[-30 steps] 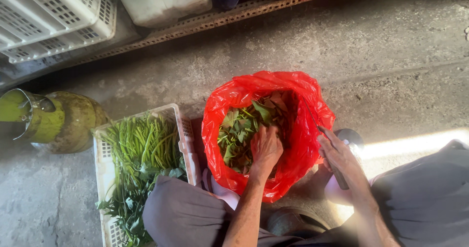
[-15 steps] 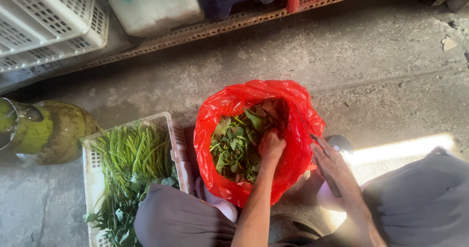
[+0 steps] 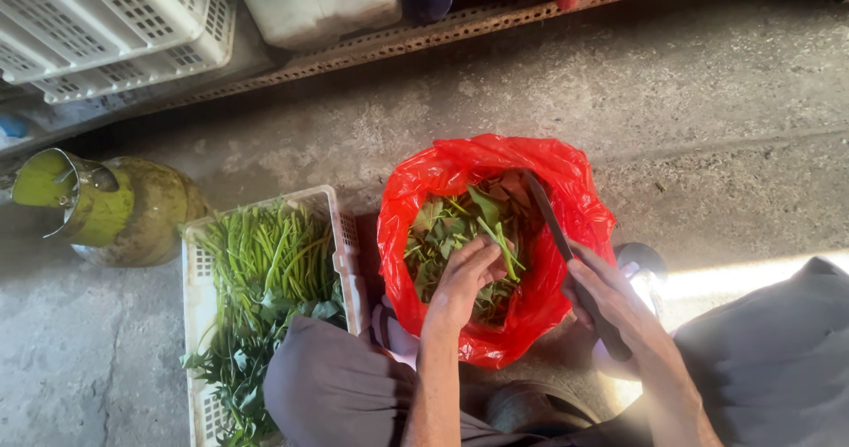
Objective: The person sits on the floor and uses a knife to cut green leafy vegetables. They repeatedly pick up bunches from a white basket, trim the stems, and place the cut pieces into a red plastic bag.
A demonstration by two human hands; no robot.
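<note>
Concrete floor [image 3: 707, 102], lower centre: left hand [image 3: 462, 281] pressed, fingers curled, onto cut greens [image 3: 451, 226] inside red plastic bag [image 3: 539, 182]. Right hand [image 3: 615, 310] beside it grips a knife [image 3: 550, 213]. Left: white crate [image 3: 349, 261] of green stalks [image 3: 265, 257].

Ahead: I see bare concrete floor [image 3: 707, 102].
Left: white crate [image 3: 349, 261] touches red bag [image 3: 495, 160].

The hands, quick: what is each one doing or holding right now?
Left hand: inside the red bag, fingers curled on the greens.
Right hand: closed on a knife.
</note>
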